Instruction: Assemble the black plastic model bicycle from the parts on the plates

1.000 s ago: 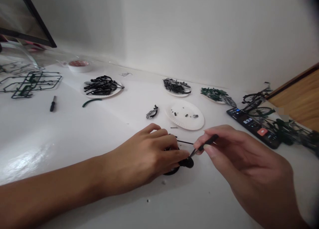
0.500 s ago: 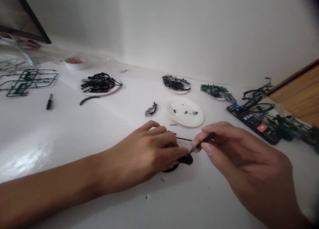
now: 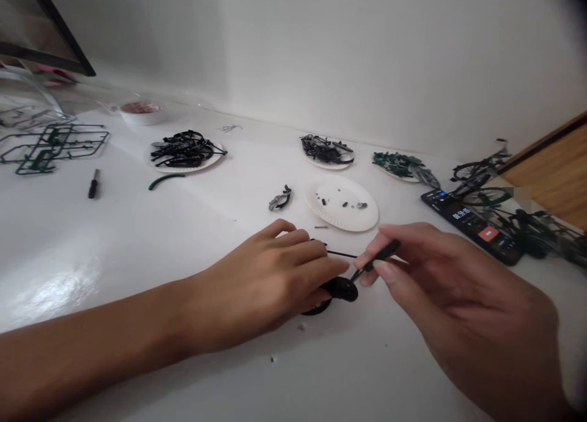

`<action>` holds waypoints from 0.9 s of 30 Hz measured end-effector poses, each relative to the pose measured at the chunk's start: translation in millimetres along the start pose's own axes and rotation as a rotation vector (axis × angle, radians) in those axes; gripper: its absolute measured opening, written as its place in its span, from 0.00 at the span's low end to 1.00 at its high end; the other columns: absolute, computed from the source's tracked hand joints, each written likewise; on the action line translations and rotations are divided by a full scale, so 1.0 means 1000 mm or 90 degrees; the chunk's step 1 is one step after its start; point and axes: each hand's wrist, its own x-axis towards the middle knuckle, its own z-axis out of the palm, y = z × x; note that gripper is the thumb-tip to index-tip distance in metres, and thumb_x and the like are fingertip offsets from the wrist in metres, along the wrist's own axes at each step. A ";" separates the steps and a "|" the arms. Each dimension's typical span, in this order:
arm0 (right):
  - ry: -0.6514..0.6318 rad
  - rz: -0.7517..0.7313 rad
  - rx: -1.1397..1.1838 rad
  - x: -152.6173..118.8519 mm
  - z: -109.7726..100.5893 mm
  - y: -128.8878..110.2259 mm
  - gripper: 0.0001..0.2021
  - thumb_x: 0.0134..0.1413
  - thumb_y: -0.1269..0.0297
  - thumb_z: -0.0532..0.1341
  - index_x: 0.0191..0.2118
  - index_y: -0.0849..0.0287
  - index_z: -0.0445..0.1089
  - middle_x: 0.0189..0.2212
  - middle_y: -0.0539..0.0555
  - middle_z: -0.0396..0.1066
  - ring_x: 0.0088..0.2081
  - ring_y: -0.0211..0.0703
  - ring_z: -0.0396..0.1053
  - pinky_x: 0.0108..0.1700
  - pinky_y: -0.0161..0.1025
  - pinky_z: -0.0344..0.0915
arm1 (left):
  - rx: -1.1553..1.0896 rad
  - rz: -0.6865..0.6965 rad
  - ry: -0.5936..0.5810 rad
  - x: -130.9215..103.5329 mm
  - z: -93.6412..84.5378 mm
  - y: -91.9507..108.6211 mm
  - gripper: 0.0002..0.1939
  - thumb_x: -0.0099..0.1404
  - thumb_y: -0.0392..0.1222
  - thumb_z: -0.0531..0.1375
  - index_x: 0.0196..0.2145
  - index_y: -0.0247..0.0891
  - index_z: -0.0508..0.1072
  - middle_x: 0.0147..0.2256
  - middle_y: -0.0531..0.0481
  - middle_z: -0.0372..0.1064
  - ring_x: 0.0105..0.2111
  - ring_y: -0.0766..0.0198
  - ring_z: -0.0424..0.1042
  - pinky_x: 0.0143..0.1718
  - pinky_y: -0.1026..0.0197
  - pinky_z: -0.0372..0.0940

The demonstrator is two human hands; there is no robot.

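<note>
My left hand (image 3: 279,275) is closed over a black model bicycle assembly and hides most of it. Right of my left fingertips, a rounded black piece (image 3: 345,289) of it shows, perhaps the saddle. The curved edge of a black wheel (image 3: 316,309) peeks out below the palm. Between thumb and fingers, my right hand (image 3: 440,287) pinches a small black screwdriver (image 3: 383,257). Its metal tip points down-left and lies at the rounded piece; whether it touches is unclear. A thin dark rod (image 3: 340,253) runs between my hands.
Beyond my hands is a white paper plate (image 3: 321,219) with tiny parts. Further plates hold black and green parts. A phone (image 3: 468,226) with a running timer lies right, beside assembled model bicycles (image 3: 486,196). Another screwdriver (image 3: 94,185) and green sprue frames (image 3: 55,147) are left.
The screwdriver tip has shifted slightly away from my left fingertips, and more of the rounded black piece shows. My left hand keeps its grip. The whole view has moved slightly.
</note>
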 end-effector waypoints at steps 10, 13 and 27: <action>0.116 0.007 -0.034 0.000 0.013 -0.019 0.10 0.55 0.76 0.66 0.38 0.50 0.77 0.35 0.49 0.76 0.34 0.40 0.74 0.37 0.37 0.77 | -0.022 -0.019 0.008 -0.002 -0.001 0.001 0.15 0.73 0.38 0.57 0.55 0.34 0.67 0.42 0.49 0.73 0.42 0.59 0.69 0.48 0.54 0.60; 0.136 0.026 -0.046 0.001 0.013 -0.023 0.09 0.54 0.74 0.67 0.35 0.51 0.77 0.34 0.49 0.76 0.33 0.40 0.74 0.35 0.37 0.77 | -0.023 -0.024 -0.001 -0.002 -0.001 0.001 0.14 0.73 0.38 0.57 0.55 0.34 0.68 0.42 0.50 0.73 0.41 0.60 0.69 0.47 0.55 0.59; 0.131 0.025 -0.074 0.001 0.012 -0.022 0.09 0.54 0.73 0.67 0.37 0.50 0.77 0.34 0.47 0.77 0.33 0.38 0.73 0.36 0.35 0.76 | -0.025 -0.025 -0.010 0.000 -0.002 0.002 0.12 0.74 0.38 0.56 0.53 0.35 0.68 0.43 0.48 0.73 0.41 0.59 0.69 0.48 0.55 0.60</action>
